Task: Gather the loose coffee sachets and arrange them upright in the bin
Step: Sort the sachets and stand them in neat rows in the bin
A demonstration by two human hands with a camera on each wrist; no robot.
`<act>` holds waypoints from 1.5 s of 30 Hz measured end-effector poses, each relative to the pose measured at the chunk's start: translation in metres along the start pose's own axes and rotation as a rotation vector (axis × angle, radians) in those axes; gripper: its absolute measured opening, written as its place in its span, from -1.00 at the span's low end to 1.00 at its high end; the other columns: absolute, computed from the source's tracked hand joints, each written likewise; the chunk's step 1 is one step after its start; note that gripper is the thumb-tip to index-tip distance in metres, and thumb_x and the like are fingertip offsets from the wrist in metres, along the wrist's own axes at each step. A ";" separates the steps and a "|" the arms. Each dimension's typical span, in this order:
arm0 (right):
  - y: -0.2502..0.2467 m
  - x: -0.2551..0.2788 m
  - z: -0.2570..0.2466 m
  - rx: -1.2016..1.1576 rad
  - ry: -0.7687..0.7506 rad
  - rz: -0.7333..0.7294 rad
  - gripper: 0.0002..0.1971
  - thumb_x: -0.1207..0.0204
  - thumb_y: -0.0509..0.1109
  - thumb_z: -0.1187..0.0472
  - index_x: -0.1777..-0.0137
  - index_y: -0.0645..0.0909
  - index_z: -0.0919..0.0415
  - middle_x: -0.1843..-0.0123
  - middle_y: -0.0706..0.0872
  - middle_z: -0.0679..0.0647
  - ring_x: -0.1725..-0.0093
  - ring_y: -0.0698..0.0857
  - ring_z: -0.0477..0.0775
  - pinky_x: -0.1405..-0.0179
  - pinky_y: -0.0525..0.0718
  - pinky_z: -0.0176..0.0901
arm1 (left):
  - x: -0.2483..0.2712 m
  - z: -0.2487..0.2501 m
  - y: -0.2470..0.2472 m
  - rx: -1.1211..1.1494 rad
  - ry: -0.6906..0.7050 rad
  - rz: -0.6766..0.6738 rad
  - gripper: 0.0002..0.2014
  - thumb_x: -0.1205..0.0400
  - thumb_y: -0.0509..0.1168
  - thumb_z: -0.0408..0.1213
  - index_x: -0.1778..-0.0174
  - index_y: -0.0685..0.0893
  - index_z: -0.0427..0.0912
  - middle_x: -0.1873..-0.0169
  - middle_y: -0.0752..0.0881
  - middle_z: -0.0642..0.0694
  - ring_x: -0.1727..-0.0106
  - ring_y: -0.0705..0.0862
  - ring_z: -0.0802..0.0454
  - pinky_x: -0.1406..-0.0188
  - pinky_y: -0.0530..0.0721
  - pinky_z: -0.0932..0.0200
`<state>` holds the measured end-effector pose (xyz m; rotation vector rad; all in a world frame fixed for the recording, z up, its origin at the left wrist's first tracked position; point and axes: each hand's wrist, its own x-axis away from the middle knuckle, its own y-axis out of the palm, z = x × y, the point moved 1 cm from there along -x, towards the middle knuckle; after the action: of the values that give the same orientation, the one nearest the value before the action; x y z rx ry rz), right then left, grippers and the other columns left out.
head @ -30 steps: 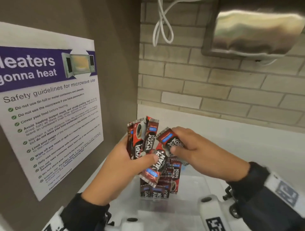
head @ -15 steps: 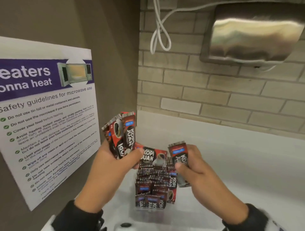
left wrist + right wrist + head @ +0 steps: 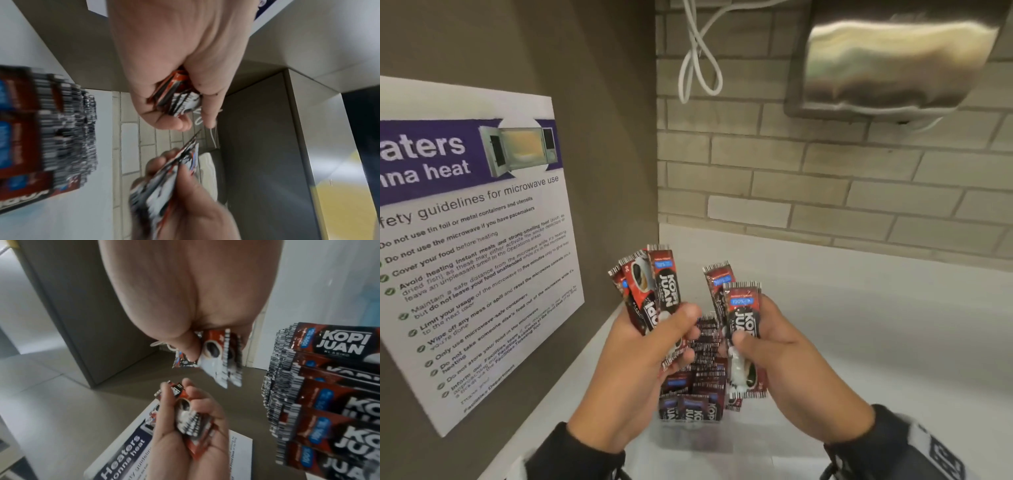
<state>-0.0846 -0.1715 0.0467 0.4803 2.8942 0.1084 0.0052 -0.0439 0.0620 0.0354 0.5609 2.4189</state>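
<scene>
Red and black Kopi Juan coffee sachets. My left hand (image 3: 674, 329) grips an upright fan of several sachets (image 3: 654, 291) above the counter. A little to its right, my right hand (image 3: 753, 329) pinches two more sachets (image 3: 743, 322) upright between thumb and fingers. Below and between the hands, a packed row of sachets (image 3: 697, 373) stands upright in a clear bin (image 3: 688, 438) whose walls barely show. The left wrist view shows my left hand (image 3: 180, 113) round its bundle (image 3: 176, 97). In the right wrist view my right hand (image 3: 207, 345) holds its pair (image 3: 218, 356) beside the row (image 3: 329, 386).
A microwave safety poster (image 3: 465, 240) hangs on the brown side wall close to my left. Behind is a brick wall (image 3: 825, 192) with a steel dispenser (image 3: 893, 58) and a looped white cable (image 3: 698, 61). The white counter (image 3: 876, 325) stretches to the right.
The crosswise sachet under my left thumb is gone from there. My right hand now holds two sachets instead of one, and the hands have drawn slightly apart.
</scene>
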 end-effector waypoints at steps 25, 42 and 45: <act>0.019 -0.004 -0.014 -0.171 -0.106 0.176 -0.77 -0.59 0.23 0.29 -0.23 0.47 0.16 -0.06 0.77 0.17 0.01 0.77 0.07 0.11 0.71 -0.16 | 0.014 -0.022 0.016 -0.079 -0.085 -0.107 -0.76 -0.49 0.40 -0.36 -0.06 0.70 -0.08 0.13 0.84 -0.03 0.20 0.80 0.12 0.42 0.67 0.24; -0.005 -0.021 -0.095 0.774 -0.129 -0.106 -0.62 -0.60 0.27 0.39 -0.23 0.54 -0.13 0.10 0.68 -0.09 0.45 0.59 -0.18 0.35 0.64 -0.29 | 0.004 -0.004 -0.003 -0.314 -0.031 -0.153 -0.71 -0.48 0.43 -0.28 -0.12 0.65 -0.01 0.10 0.83 0.05 0.12 0.80 0.12 0.38 0.64 0.32; -0.006 -0.023 -0.095 0.812 -0.195 -0.023 -0.68 -0.60 0.25 0.40 -0.15 0.54 -0.07 0.16 0.69 -0.09 0.46 0.59 -0.18 0.38 0.64 -0.28 | 0.003 -0.004 -0.001 -0.160 -0.128 -0.126 -0.62 -0.38 0.41 -0.20 -0.13 0.66 -0.07 0.07 0.83 0.00 0.11 0.81 0.10 0.39 0.69 0.28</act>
<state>-0.0851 -0.1882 0.1428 0.5296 2.6338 -1.0790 0.0026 -0.0425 0.0572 0.0836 0.3013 2.3118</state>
